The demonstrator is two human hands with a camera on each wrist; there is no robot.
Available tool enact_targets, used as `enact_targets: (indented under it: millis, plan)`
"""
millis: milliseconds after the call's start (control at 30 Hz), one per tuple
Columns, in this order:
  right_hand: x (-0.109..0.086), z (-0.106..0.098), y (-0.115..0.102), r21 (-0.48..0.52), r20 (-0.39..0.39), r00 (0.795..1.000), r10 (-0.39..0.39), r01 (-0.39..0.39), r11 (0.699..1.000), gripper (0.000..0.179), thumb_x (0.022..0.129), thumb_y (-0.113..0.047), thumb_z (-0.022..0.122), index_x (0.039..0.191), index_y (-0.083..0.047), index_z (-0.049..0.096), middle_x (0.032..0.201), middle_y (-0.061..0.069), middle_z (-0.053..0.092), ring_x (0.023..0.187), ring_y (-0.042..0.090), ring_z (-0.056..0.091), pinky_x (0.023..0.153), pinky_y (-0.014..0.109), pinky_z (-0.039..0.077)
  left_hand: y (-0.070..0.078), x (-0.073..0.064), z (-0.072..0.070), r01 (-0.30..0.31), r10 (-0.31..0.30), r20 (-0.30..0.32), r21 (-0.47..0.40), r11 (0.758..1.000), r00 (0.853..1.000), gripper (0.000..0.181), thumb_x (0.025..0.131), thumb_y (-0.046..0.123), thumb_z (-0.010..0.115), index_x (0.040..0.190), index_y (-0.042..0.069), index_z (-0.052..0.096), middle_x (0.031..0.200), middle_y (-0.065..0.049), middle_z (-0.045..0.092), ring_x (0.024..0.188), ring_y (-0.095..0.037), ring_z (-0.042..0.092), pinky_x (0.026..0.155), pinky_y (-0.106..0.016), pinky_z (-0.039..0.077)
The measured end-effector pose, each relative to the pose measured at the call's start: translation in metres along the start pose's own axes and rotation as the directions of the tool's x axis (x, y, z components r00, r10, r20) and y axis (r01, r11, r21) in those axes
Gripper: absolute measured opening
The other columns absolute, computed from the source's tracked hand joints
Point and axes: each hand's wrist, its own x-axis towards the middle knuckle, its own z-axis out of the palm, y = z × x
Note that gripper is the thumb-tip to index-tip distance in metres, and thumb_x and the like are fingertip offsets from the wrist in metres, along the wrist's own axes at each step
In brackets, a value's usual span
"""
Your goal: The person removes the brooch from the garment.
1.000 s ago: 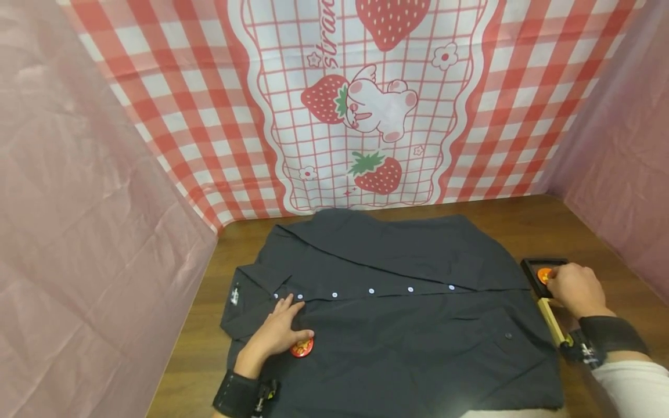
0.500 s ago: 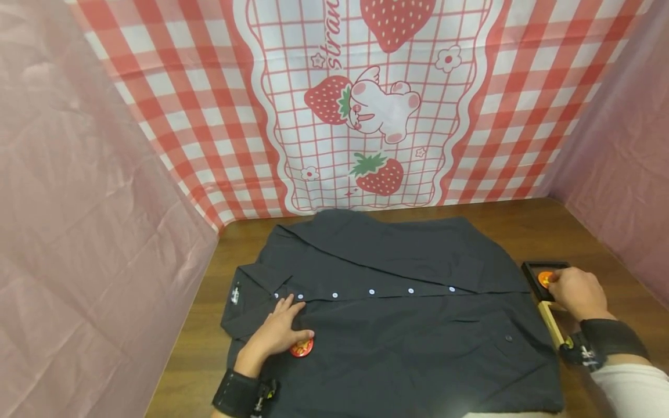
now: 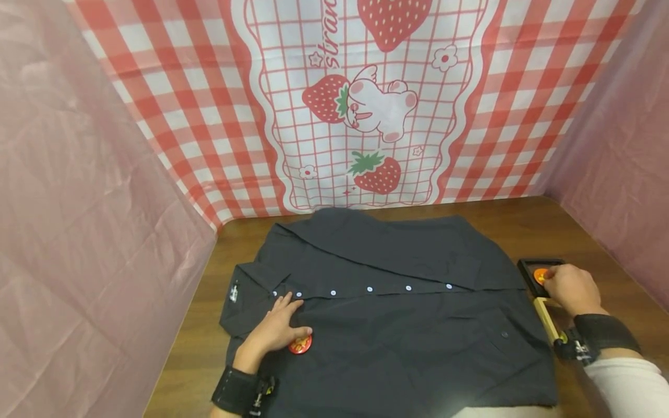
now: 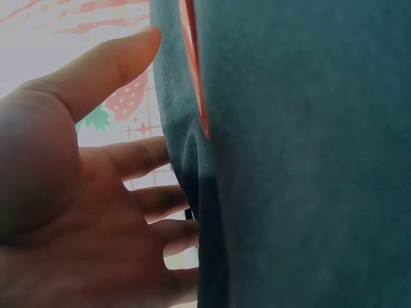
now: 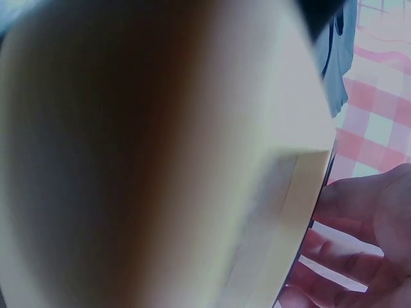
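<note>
A dark button-up shirt [image 3: 407, 348] lies spread out, its collar to the left. My left hand [image 3: 274, 330] rests on it with fingers spread, the fingertips by the row of white buttons. Its thumb touches the edge of a round red badge [image 3: 300, 345] on the shirt front; that hand [image 4: 96, 212] also shows in the left wrist view. At the right, my right hand [image 3: 575, 290] reaches into a small black tray [image 3: 528, 284], with fingertips at a round orange badge [image 3: 540, 276]. The fingertips are hidden in both views, so a grip is unclear.
A pale yellow box [image 3: 546, 321] stands in front of the black tray, under the right wrist; its wall [image 5: 302, 199] fills much of the right wrist view, blurred. A checked strawberry cloth [image 3: 209, 116] hangs behind the wooden table [image 3: 193, 325]. Pink cloth [image 3: 104, 232] hangs at both sides.
The whole head view shifts slightly. Both hands stay where they were, the left on the shirt and the right at the orange badge in the black tray.
</note>
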Motion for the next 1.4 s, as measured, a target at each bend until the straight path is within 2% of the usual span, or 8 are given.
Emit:
enact_targets:
  millis: [267,500,767,1133,1400]
  plan:
    - [0.002,-0.002,-0.005,0.005,0.023,0.999,0.022,-0.022,1.0,0.018,0.075,-0.006,0.059,0.084,0.006,0.068,0.082,0.027,0.067,0.068,0.045,0.06,0.052,0.042,0.043,-0.002,0.0,-0.002,0.019,-0.019,0.021,0.008,1.0,1.0,0.071,0.082,0.035,0.076,0.14,0.003,0.05,0.157,-0.025,0.028,0.147,-0.044,0.02,0.115,-0.064,0.021]
    - [0.006,-0.005,-0.008,-0.002,0.01,1.0,0.026,-0.026,1.0,0.017,0.075,-0.006,0.06,0.084,0.006,0.067,0.083,0.029,0.066,0.07,0.047,0.06,0.053,0.046,0.045,-0.005,0.0,-0.002,0.025,-0.025,0.017,0.0,1.0,1.0,0.072,0.082,0.036,0.075,0.14,0.004,0.049,0.158,-0.023,0.027,0.148,-0.043,0.019,0.115,-0.063,0.02]
    - [0.009,-0.012,-0.007,-0.019,0.013,0.999,0.033,-0.032,0.999,0.019,0.079,-0.006,0.06,0.088,0.009,0.068,0.087,0.031,0.066,0.075,0.052,0.059,0.061,0.054,0.046,-0.003,-0.002,0.001,0.004,-0.004,0.006,-0.021,1.0,1.0,0.071,0.082,0.035,0.075,0.14,0.003,0.05,0.157,-0.024,0.028,0.148,-0.044,0.02,0.115,-0.064,0.021]
    - [-0.009,-0.008,-0.007,0.014,-0.028,0.998,0.065,-0.064,0.998,0.022,0.087,-0.009,0.061,0.091,0.011,0.066,0.091,0.033,0.066,0.075,0.05,0.059,0.06,0.049,0.043,-0.003,-0.001,-0.004,-0.008,0.008,0.01,-0.012,1.0,1.0,0.069,0.083,0.034,0.074,0.14,0.002,0.05,0.157,-0.025,0.027,0.147,-0.044,0.02,0.115,-0.064,0.021]
    - [-0.015,-0.008,-0.008,0.079,-0.007,0.993,0.115,-0.114,0.99,0.033,0.093,-0.017,0.059,0.106,0.013,0.062,0.107,0.039,0.061,0.09,0.057,0.055,0.069,0.056,0.043,-0.003,-0.001,-0.005,-0.001,0.002,0.013,-0.013,1.0,1.0,0.069,0.084,0.034,0.074,0.14,0.003,0.049,0.157,-0.025,0.027,0.148,-0.043,0.02,0.115,-0.063,0.021]
